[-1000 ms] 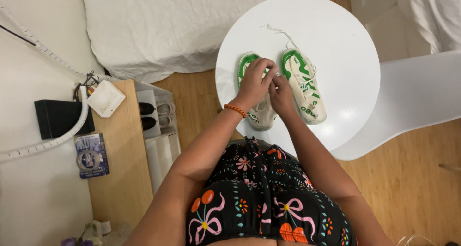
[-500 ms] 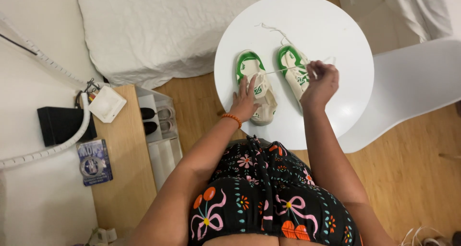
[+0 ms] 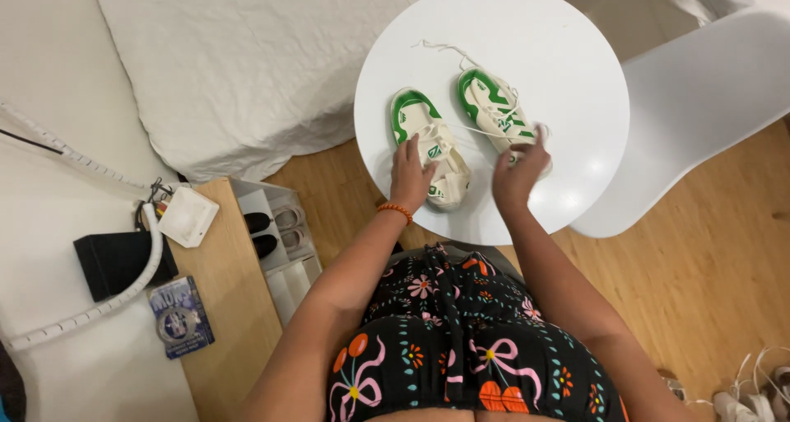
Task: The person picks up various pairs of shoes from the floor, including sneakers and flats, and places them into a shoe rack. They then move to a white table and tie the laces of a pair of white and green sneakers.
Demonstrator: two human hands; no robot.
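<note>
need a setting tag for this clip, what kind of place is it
Most likely a bedroom at home: a bed with a white quilt, a round white table holding a pair of green and white sneakers, a white chair, wood floor.

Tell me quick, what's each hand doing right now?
Left hand: open, fingers resting on the left shoe.
Right hand: closed, pinching the white lace over the right shoe.
</note>
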